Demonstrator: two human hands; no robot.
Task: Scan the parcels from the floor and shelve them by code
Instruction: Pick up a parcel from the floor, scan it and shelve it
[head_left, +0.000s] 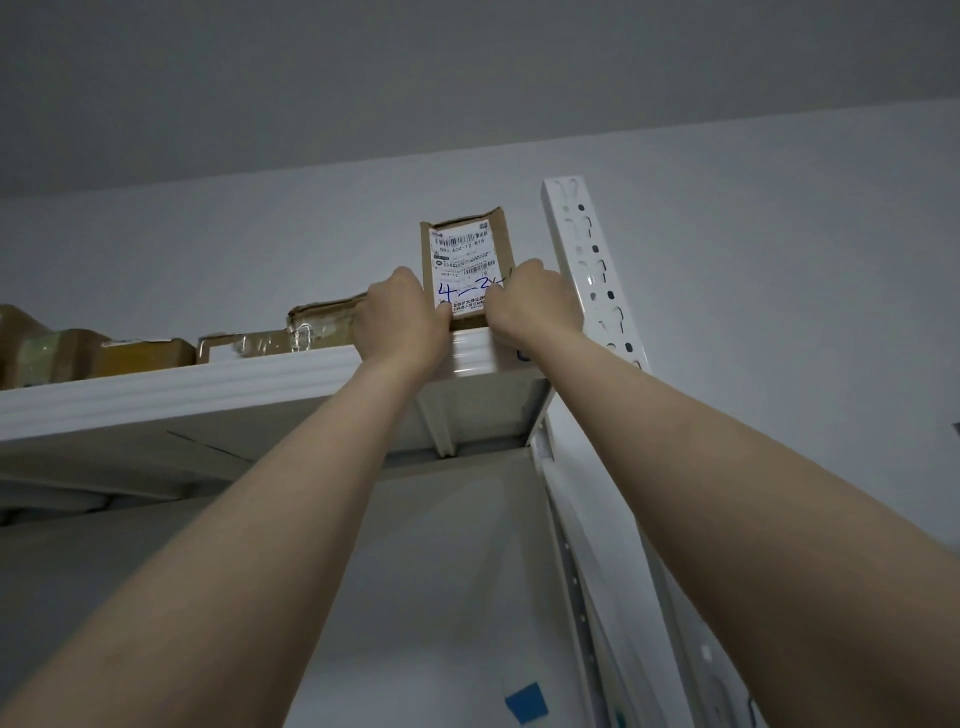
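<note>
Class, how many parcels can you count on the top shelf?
5. Upright parcel between left hand and right hand; leftward along the shelf: torn box, taped box, brown box, wrapped parcel. Others may be hidden.

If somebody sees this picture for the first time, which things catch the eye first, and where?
First the upright cardboard parcel with its white label and blue handwritten code, at the right end of the top shelf, gripped low on both sides by the left hand and right hand. Then the white slotted post just right of it, and other parcels lying further left.
</note>
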